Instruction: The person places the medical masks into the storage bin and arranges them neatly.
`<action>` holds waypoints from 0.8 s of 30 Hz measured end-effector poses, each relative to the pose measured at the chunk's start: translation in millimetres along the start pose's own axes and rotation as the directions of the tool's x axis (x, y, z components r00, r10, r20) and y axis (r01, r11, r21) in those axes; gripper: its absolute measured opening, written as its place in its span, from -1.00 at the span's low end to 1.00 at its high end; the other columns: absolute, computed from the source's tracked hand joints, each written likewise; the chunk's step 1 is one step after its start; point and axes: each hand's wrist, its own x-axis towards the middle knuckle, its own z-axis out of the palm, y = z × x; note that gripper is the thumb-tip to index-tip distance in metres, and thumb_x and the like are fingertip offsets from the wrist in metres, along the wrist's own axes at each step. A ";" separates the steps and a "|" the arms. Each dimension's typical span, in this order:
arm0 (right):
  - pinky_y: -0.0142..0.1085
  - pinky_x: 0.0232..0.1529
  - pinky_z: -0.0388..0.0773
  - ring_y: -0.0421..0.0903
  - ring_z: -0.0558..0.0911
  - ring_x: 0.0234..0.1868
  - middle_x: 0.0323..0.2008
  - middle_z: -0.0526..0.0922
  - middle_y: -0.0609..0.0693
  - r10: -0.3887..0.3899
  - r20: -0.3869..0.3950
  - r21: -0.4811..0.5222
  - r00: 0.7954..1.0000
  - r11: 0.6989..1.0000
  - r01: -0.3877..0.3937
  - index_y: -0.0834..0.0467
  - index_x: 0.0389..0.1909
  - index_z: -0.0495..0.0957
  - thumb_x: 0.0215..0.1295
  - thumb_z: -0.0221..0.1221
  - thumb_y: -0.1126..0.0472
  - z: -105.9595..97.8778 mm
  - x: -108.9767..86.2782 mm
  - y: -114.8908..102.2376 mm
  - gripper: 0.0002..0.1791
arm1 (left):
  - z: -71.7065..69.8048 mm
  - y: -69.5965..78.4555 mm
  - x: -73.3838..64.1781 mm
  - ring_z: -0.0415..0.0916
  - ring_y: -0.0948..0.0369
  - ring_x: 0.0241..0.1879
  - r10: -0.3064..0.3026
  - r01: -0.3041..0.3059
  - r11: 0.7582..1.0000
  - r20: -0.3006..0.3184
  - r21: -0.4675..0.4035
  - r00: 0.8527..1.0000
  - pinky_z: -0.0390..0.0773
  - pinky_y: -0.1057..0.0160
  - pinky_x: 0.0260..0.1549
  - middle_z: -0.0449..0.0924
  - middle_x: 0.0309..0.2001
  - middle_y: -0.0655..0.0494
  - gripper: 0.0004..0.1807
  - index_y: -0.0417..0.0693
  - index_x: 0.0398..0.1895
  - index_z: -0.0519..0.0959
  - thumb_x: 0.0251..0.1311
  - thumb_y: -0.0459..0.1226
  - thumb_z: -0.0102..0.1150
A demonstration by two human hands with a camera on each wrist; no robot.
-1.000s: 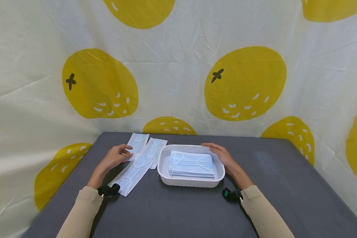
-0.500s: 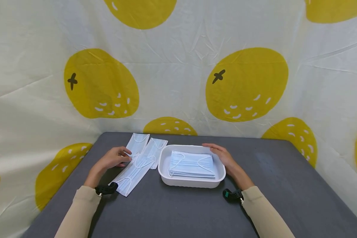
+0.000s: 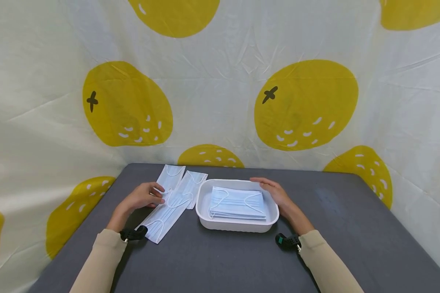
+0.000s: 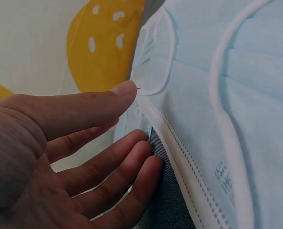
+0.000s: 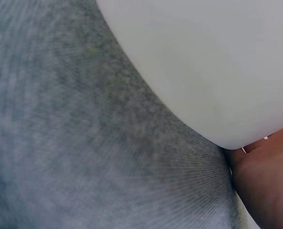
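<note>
Three loose face masks lie overlapping to the left of a white tray. My left hand is at the left edge of the front mask. In the left wrist view the thumb and fingers are apart, with nothing pinched between them; whether the tips touch the mask I cannot tell. Inside the tray lies a stack of pale blue masks with white ear loops. My right hand rests along the tray's right end, fingers extended by its far rim. The right wrist view shows the palm against the tray wall.
The other loose masks are a far-left mask and a middle mask, both pointing toward the back edge. A dark grey table carries everything. Behind it hangs a white curtain printed with yellow fruit.
My left hand drew back slightly to the left, then came back toward the front mask's edge. My right hand, the tray and the masks have stayed in place.
</note>
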 end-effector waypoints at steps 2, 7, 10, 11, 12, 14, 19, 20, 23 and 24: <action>-0.39 0.22 0.49 -0.29 0.55 0.24 0.51 0.38 0.14 0.004 -0.004 0.004 1.000 1.000 -0.004 0.21 0.43 0.45 0.65 -0.07 0.18 0.5 -0.3 -0.3 -0.54 | 0.2 -0.2 0.4 0.64 0.15 -0.26 0.003 -0.003 1.000 -0.003 0.011 1.000 0.73 0.20 -0.30 0.71 -0.10 -0.15 -0.55 -0.30 0.09 0.59 0.18 -0.29 0.47; -0.29 0.32 0.44 -0.26 0.52 0.27 0.52 0.37 0.13 0.009 -0.008 0.002 1.000 1.000 -0.009 0.21 0.42 0.46 0.65 -0.08 0.18 0.9 -0.6 -0.8 -0.55 | 0.0 -1.4 0.2 0.61 0.15 -0.30 -0.021 0.021 1.000 -0.006 0.011 1.000 0.71 0.23 -0.33 0.70 -0.18 -0.12 -0.58 -0.31 0.05 0.60 0.17 -0.31 0.47; -0.16 0.41 0.38 -0.23 0.50 0.30 0.52 0.37 0.14 0.009 -0.008 -0.004 1.000 1.000 -0.009 0.20 0.42 0.46 0.65 -0.09 0.18 1.1 -0.7 -1.7 -0.55 | -0.9 -1.1 -1.7 0.59 0.15 -0.33 -0.047 0.047 0.999 0.003 0.018 0.999 0.70 0.25 -0.33 0.69 -0.22 -0.11 -0.58 -0.31 0.05 0.59 0.17 -0.32 0.47; -0.12 0.43 0.36 -0.22 0.49 0.31 0.52 0.37 0.14 0.010 -0.007 -0.003 1.000 1.000 -0.010 0.20 0.43 0.46 0.65 -0.09 0.18 1.4 -0.7 -1.8 -0.54 | -1.1 -0.7 -2.6 0.59 0.15 -0.34 -0.057 0.057 0.998 0.001 0.027 0.998 0.69 0.25 -0.34 0.69 -0.23 -0.09 -0.57 -0.30 0.05 0.59 0.15 -0.32 0.49; -0.10 0.44 0.34 -0.21 0.49 0.31 0.52 0.36 0.14 0.010 -0.007 -0.002 1.000 1.000 -0.010 0.20 0.42 0.46 0.65 -0.09 0.18 1.6 -0.6 -2.0 -0.55 | -1.1 0.1 -3.5 0.58 0.15 -0.35 -0.065 0.065 0.997 -0.001 0.037 0.998 0.68 0.25 -0.34 0.68 -0.24 -0.08 -0.55 -0.29 0.05 0.59 0.12 -0.33 0.51; -0.09 0.44 0.34 -0.21 0.49 0.31 0.52 0.36 0.13 0.014 -0.007 0.001 1.000 1.000 -0.014 0.20 0.42 0.46 0.65 -0.09 0.18 2.0 -0.4 -2.1 -0.55 | -0.8 1.9 -4.6 0.56 0.15 -0.36 -0.079 0.079 0.994 -0.004 0.079 0.997 0.65 0.25 -0.34 0.66 -0.28 -0.04 -0.48 -0.26 0.07 0.57 0.05 -0.31 0.57; -0.20 0.38 0.39 -0.26 0.50 0.29 0.53 0.35 0.12 0.016 -0.005 -0.001 1.000 1.000 -0.016 0.19 0.43 0.45 0.65 -0.09 0.17 1.5 0.3 -1.1 -0.54 | 2.1 7.0 -4.9 0.54 0.15 -0.40 -0.125 0.126 0.977 -0.016 0.170 0.992 0.57 0.24 -0.33 0.64 -0.38 0.01 -0.39 -0.19 0.07 0.56 -0.06 -0.28 0.64; -0.21 0.38 0.39 -0.26 0.50 0.29 0.53 0.35 0.12 0.016 -0.007 -0.001 1.000 1.000 -0.016 0.19 0.43 0.45 0.65 -0.08 0.17 1.3 0.3 -0.9 -0.54 | 2.9 7.4 -4.5 0.54 0.15 -0.40 -0.135 0.137 0.974 -0.021 0.179 0.991 0.57 0.24 -0.33 0.65 -0.39 0.02 -0.40 -0.18 0.06 0.56 -0.07 -0.28 0.64; -0.18 0.40 0.39 -0.23 0.50 0.31 0.53 0.36 0.12 0.013 -0.010 -0.007 1.000 1.000 -0.013 0.19 0.44 0.45 0.65 -0.08 0.16 0.9 0.0 -0.6 -0.54 | 4.6 8.6 -3.6 0.57 0.15 -0.40 -0.152 0.155 0.970 -0.031 0.189 0.988 0.59 0.24 -0.34 0.67 -0.39 0.01 -0.45 -0.16 0.00 0.58 -0.08 -0.29 0.64; -0.15 0.41 0.39 -0.21 0.50 0.32 0.53 0.36 0.12 0.012 -0.009 -0.007 1.000 1.000 -0.012 0.19 0.44 0.45 0.65 -0.08 0.16 0.8 -0.1 -0.5 -0.54 | 4.8 8.7 -3.3 0.57 0.15 -0.40 -0.153 0.156 0.970 -0.031 0.188 0.988 0.60 0.24 -0.34 0.68 -0.39 0.01 -0.47 -0.16 -0.02 0.60 -0.08 -0.30 0.64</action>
